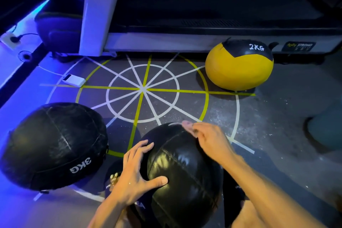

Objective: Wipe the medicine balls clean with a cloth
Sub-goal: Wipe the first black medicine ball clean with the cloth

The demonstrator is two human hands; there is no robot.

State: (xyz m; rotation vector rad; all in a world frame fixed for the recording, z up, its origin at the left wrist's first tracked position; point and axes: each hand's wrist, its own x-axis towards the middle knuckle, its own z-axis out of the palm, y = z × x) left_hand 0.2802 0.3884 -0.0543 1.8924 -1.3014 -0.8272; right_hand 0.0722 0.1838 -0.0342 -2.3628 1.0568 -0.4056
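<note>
Left hand (137, 176) spread flat on the black medicine ball (183, 174) — right hand (209, 139), at one o'clock, pinching something pale.

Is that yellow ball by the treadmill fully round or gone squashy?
Squashy. The yellow ball marked 2KG sags on the floor, its bottom flattened and spread wide, its outline lopsided.

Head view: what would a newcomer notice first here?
Probably the yellow and black 2KG medicine ball, far right beside the treadmill base. Next, the black medicine ball at bottom centre, with the left hand pressing its side and the right hand on top. A black 3KG medicine ball lies left.
</note>
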